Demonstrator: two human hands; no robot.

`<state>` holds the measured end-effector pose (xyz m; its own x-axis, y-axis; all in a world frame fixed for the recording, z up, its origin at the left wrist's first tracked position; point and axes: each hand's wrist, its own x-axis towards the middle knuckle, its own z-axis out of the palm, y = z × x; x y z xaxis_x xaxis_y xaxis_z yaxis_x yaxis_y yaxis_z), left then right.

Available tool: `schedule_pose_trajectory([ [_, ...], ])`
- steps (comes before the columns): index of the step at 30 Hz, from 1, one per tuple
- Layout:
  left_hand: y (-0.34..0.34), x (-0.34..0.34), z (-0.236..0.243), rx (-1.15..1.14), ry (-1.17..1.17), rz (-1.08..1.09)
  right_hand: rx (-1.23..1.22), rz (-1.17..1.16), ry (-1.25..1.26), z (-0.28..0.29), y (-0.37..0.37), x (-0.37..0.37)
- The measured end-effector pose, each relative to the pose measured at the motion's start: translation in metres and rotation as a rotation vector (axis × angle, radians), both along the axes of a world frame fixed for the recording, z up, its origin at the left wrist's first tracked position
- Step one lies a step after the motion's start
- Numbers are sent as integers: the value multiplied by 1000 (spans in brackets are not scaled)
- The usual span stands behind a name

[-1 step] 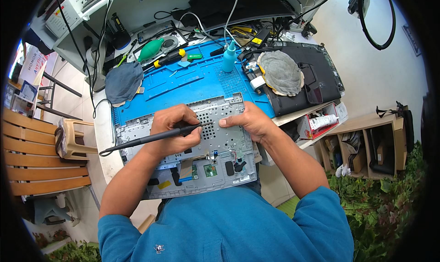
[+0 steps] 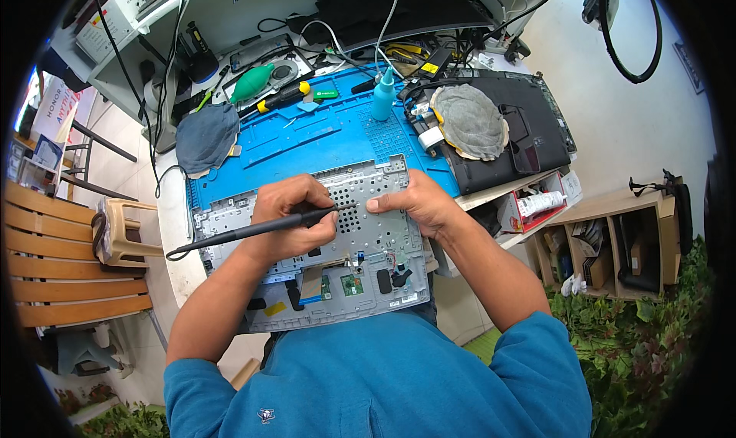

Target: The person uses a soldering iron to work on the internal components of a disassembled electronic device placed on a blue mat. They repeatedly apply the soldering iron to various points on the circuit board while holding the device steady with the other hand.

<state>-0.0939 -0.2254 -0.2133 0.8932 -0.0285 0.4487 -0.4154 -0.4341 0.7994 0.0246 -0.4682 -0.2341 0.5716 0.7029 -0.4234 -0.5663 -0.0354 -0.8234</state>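
Observation:
A grey laptop top case (image 2: 383, 250), its inner side up, lies tilted between the bench edge and my body. Its metal plate has many small holes, and a small green board (image 2: 352, 285) sits near its lower edge. My left hand (image 2: 295, 216) grips a black soldering iron (image 2: 257, 229), held like a pen. The iron's thin tip points right, at the perforated plate near my right thumb. My right hand (image 2: 422, 202) clasps the case's right side, thumb on top of the metal and fingers hidden underneath.
Beyond the case lies a blue work mat (image 2: 291, 143) with a light-blue bottle (image 2: 383, 97) and a yellow-black screwdriver (image 2: 284, 98). Grey cloths (image 2: 208, 137) lie left; another cloth pad (image 2: 469, 122) rests on a black laptop (image 2: 529, 124) at right. Further back sits a green air blower (image 2: 251, 83).

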Motion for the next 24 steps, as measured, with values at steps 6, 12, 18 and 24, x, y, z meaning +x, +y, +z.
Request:
schedule_pose_trajectory([
  [6,0,2,-1,7,-8,3,7,-8,-11,0,1,-1],
  [12,-1,2,-2,5,-6,5,-13,-6,-12,3,0,-1],
  [18,-1,1,-1,-11,20,-4,-7,-16,-16,0,-1,-1],
  [24,-2,2,-1,-11,23,-3,-14,-22,-22,2,0,-2],
])
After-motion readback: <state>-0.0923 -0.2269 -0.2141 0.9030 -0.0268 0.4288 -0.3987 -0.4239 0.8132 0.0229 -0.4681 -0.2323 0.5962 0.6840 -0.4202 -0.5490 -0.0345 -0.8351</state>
